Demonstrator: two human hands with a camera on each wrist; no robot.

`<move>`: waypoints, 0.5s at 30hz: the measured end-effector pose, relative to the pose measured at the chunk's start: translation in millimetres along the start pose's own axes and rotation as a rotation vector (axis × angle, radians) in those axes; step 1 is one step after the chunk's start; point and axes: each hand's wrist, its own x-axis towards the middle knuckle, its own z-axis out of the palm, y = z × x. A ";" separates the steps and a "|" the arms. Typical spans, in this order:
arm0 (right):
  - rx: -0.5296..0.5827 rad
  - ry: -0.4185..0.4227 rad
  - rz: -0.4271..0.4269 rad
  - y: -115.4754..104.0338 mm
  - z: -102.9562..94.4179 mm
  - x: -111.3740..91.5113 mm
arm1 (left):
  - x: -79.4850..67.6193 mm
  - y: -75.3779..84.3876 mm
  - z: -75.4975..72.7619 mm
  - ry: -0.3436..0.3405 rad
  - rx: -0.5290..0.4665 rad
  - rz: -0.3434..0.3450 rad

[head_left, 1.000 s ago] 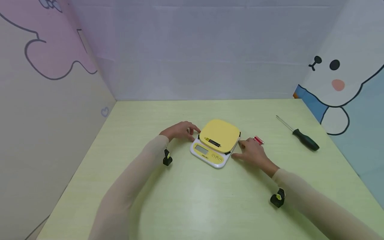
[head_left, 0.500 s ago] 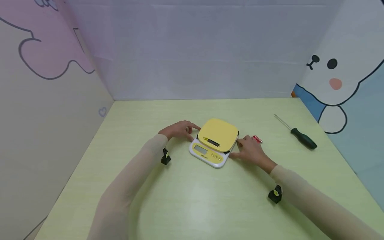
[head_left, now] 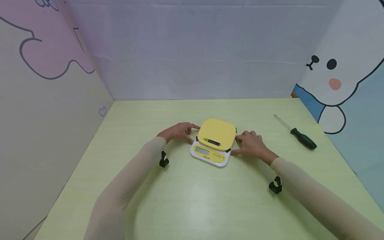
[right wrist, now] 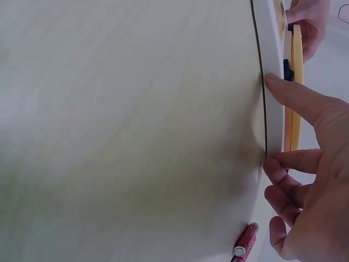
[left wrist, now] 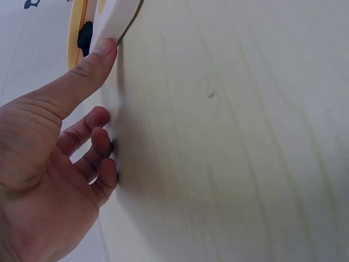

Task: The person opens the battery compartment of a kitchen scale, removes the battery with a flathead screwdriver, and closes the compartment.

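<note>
A kitchen scale with a yellow weighing plate and white body lies on the table, turned a little, its display at the near side. My left hand is at its left side, thumb on the white edge in the left wrist view and index finger stretched toward the far part. The other left fingers bend loosely. From the right, my right hand touches the scale's side, thumb and index fingertip apart along the white edge. A red battery lies close by the right fingers; in the head view the hand hides it.
A screwdriver with a dark green handle lies at the right of the pale wooden table. White panels with cartoon drawings stand along the left and right sides, and a plain pale sheet hangs behind the table.
The scale has turned slightly counterclockwise between my hands, its near right corner swinging rightward. My right hand has shifted a little farther away, covering the red battery in the head view.
</note>
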 end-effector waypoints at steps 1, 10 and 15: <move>-0.005 -0.005 -0.007 0.9 -1.1 1.9 | -1.0 -0.3 0.8 0.004 -0.005 0.003; -0.052 -0.055 -0.062 7.2 -13.9 16.7 | -10.9 -1.6 7.4 0.044 -0.001 0.010; -0.056 -0.077 -0.103 11.1 -17.8 22.8 | -14.6 0.8 13.5 0.092 0.119 -0.025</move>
